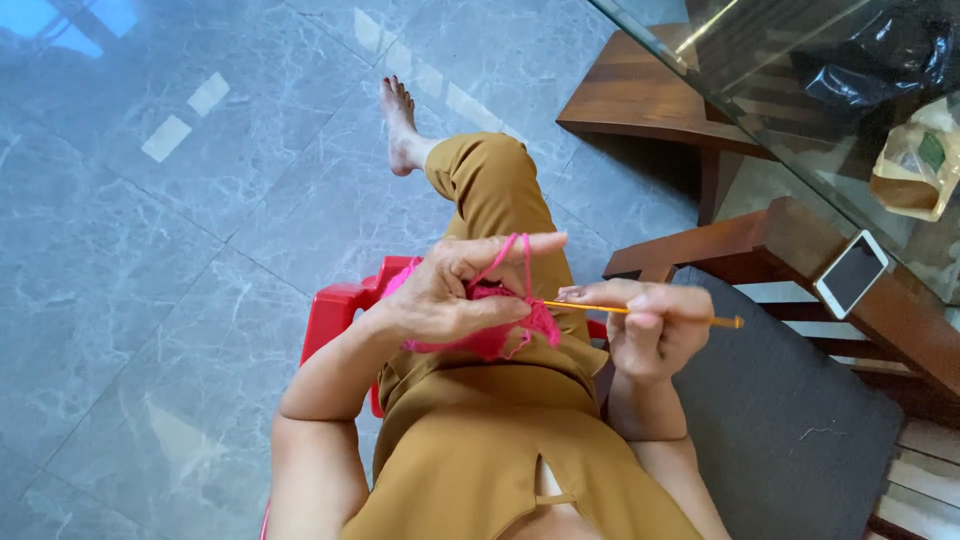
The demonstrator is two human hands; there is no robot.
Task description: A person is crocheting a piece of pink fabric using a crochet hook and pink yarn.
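The left hand (445, 295) is closed around a small piece of pink crochet work (490, 335), thumb and fingers (500, 248) pinching it just above the lap, while the forefinger points out straight with a strand of pink yarn (512, 258) looped over it. The right hand (650, 330) has its fingers curled shut on a thin orange crochet hook (640, 311), which lies almost level; its tip meets the pink work right beside the left thumb, and its other end sticks out past the right hand. Both hands sit close together over the person's mustard-coloured clothing (500, 440). The person sits on a red plastic stool (340, 310), one leg stretched out so that the bare foot (400, 125) rests on the grey marble floor (150, 250). To the right lies a dark grey cushion (790, 430) on a wooden seat. Beyond it stands a glass-topped bench (700, 60), with a white phone (851, 273) lying screen up near its wooden edge, a paper-coloured bag (915, 170) and a black plastic bag (880, 60).
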